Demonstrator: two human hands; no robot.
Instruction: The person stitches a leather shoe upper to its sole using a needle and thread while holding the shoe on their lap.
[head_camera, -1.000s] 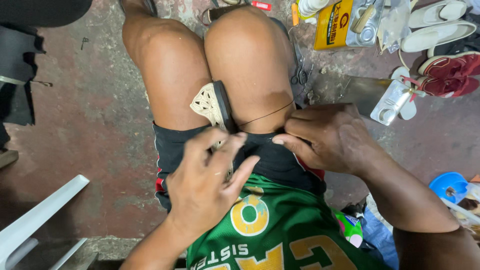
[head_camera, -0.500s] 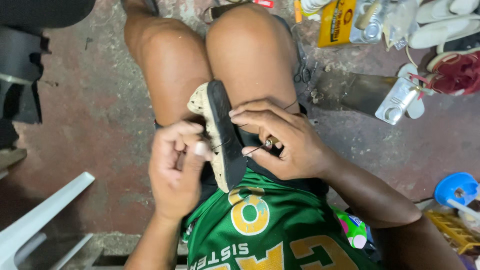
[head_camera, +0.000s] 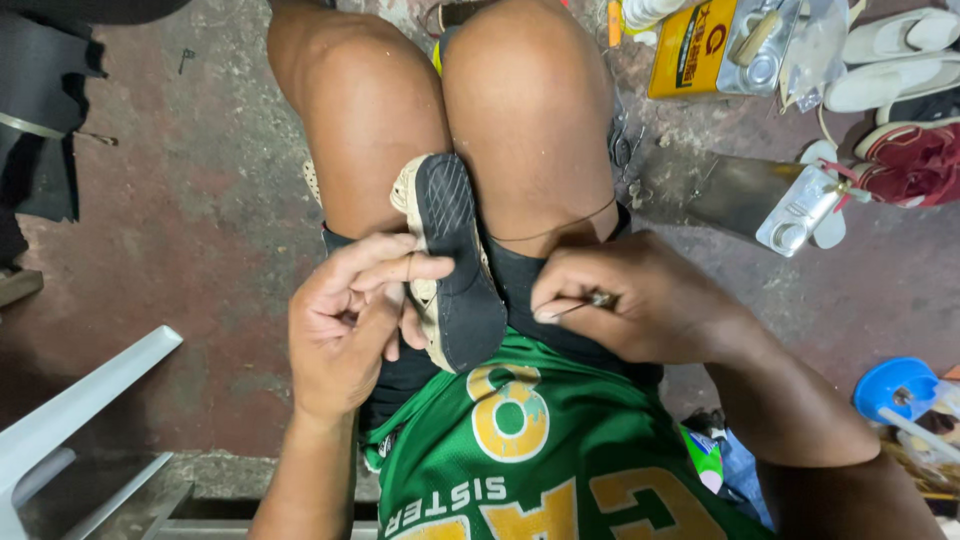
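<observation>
A worn shoe (head_camera: 452, 262) with a dark sole and pale upper lies sole-up between my thighs. My left hand (head_camera: 345, 325) grips its left side, fingers curled against the upper, with thread looped round a finger. My right hand (head_camera: 640, 298) sits just right of the shoe, fingers pinched on a thin metal needle tool (head_camera: 585, 302). A thin thread (head_camera: 560, 228) runs from the shoe across my right thigh toward that hand.
On the concrete floor at the top right are a yellow can (head_camera: 700, 45), a silver metal can (head_camera: 795, 210), and white (head_camera: 890, 40) and red shoes (head_camera: 915, 160). A blue lid (head_camera: 893, 388) lies at the right. A white plastic chair (head_camera: 70, 420) stands at the lower left.
The shoe has turned more sole-up between my thighs. My right hand moved from over the shoe to its right side, drawing the thread out. My left hand stayed on the shoe's left side.
</observation>
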